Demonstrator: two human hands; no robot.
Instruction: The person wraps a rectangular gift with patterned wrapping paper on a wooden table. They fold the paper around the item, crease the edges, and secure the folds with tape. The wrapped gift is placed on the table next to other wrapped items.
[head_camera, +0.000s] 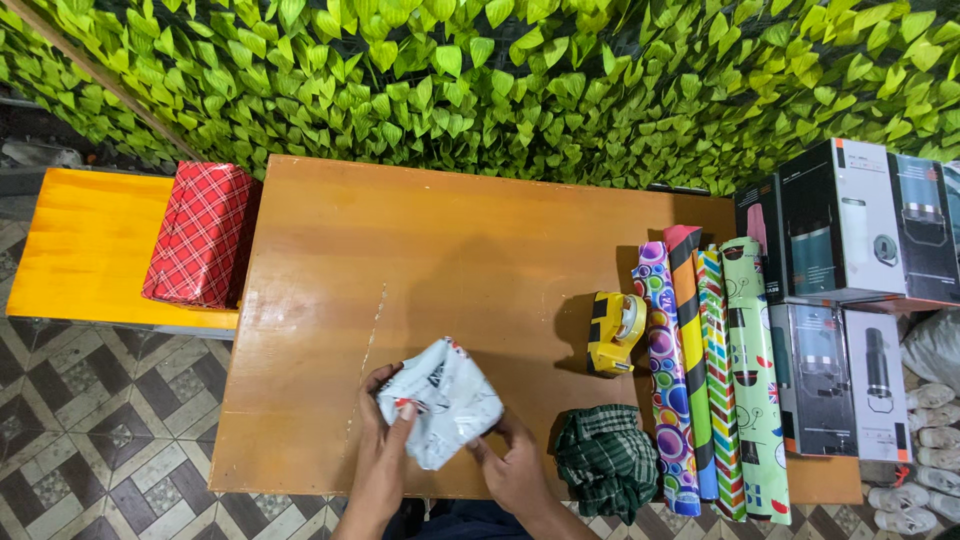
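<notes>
Yellow tape dispenser (613, 332) beside wrapping-paper rolls (710, 380), green checked cloth (605, 460)

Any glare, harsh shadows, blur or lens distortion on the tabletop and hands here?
Head view: sharp overall; soft glare streaks on the table; a shadow left of the yellow tape dispenser; both hands, left hand and right hand, evenly lit on the crumpled white packet; table edges bow slightly from the wide lens.

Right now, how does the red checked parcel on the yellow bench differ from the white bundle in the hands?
The red checked parcel is a neat, flat-sided block; the white bundle is crumpled and lumpy. The red checked parcel lies untouched on the yellow bench; the white bundle is gripped by the left hand and right hand over the wooden table. The parcel looks larger. Both appear wrapped in printed paper.
</notes>
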